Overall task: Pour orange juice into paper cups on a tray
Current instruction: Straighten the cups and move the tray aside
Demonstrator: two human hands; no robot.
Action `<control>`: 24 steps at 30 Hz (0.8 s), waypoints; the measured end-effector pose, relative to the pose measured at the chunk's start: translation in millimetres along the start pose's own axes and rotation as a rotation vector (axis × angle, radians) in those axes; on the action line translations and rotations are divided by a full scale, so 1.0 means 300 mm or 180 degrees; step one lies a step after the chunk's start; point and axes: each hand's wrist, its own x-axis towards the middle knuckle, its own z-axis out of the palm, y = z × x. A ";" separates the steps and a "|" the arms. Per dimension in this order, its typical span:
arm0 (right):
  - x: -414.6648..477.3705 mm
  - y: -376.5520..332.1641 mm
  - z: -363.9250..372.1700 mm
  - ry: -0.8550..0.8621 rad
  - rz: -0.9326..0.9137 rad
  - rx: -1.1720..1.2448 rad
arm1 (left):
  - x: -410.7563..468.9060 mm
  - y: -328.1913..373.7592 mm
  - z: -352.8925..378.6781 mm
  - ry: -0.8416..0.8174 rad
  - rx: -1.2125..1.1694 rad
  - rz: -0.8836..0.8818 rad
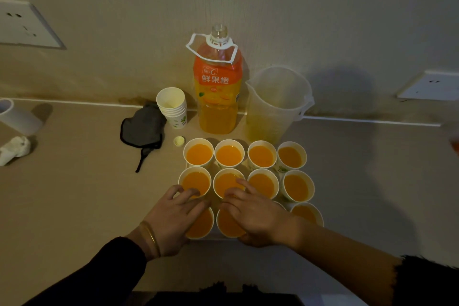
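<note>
Left hand (171, 216) and right hand (255, 217): palms down, side by side at centre, just apart. Fingers loosely bent, spread, pointing far. Forearms enter from near left and near right.

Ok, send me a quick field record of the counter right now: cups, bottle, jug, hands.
filled cups: eleven show juice, three rows
bottle: upright behind them, uncapped, part full
cap: on counter, left of back row
jug: upright, right of bottle
spare cups: stacked, left of bottle
left hand: over front-left cups, grip unclear
right hand: fingers spread over cups
</note>
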 end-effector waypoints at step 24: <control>-0.262 0.017 -0.078 0.0202 0.2619 0.0570 | 0.198 0.038 -0.091 0.1617 -0.1119 -0.1166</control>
